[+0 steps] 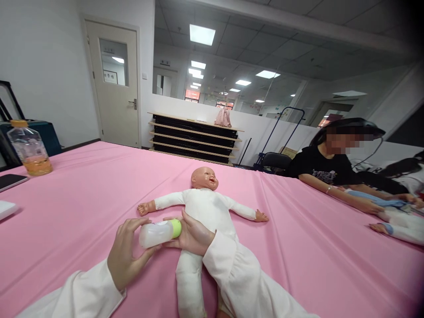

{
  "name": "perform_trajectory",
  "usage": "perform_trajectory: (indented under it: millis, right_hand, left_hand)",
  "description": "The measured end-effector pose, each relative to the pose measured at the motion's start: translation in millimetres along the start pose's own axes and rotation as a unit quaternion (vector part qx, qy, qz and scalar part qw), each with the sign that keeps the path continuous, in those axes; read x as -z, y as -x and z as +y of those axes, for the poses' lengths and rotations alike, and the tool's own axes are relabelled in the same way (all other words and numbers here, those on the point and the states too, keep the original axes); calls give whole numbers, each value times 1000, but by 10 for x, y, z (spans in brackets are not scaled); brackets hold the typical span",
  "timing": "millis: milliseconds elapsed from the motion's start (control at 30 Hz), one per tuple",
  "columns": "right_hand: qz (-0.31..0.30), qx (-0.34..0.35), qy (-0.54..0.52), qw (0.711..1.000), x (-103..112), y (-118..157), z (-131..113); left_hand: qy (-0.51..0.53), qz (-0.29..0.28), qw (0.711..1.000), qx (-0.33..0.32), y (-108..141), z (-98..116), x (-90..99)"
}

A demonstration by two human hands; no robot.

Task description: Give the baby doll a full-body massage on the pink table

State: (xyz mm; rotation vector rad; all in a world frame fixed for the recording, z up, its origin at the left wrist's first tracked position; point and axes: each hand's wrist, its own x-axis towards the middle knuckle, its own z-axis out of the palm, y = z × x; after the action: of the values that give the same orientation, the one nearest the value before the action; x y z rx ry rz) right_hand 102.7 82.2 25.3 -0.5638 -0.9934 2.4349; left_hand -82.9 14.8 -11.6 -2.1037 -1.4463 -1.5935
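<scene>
A small milky-white bottle with a lime-green cap (159, 233) lies sideways between my two hands. My left hand (127, 247) grips its body, thumb below and fingers above. Around the green cap end, my right hand (194, 232) has its fingers closed, partly hidden behind the bottle. Just beyond and under my right hand, a baby doll (207, 205) with a white cloth body lies on its back, arms spread, head away from me. My right forearm covers part of its lower body and a leg.
A pink cloth (82, 198) covers the table. At the left stand a drink bottle (31, 150) with an orange cap, a dark flat device (11, 181) and a white object (8, 208). On the right a person in black (331, 168) handles another doll (402, 221).
</scene>
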Motion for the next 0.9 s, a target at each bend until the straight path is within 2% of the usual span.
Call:
perform_trajectory:
  millis: [233, 467, 567, 700, 767, 900]
  right_hand:
    - [8, 13, -19, 1000, -28, 2, -8]
    - [35, 25, -39, 998, -16, -8, -6]
    - [28, 23, -46, 998, -14, -12, -4]
    - [32, 25, -36, 999, -23, -3, -4]
    - [44, 24, -21, 999, -24, 6, -8]
    - [63, 20, 4, 998, -21, 18, -20]
  left_hand:
    - [-32, -35, 998, -38, -31, -9, 7]
    - [-19, -56, 997, -45, -50, -31, -12]
    - [1, -27, 998, -56, -61, 12, 35]
    - [34, 48, 994, -91, -69, 82, 110]
    - [28, 28, 992, -121, -63, 97, 107]
    - [-12, -66, 988, -138, -46, 91, 46]
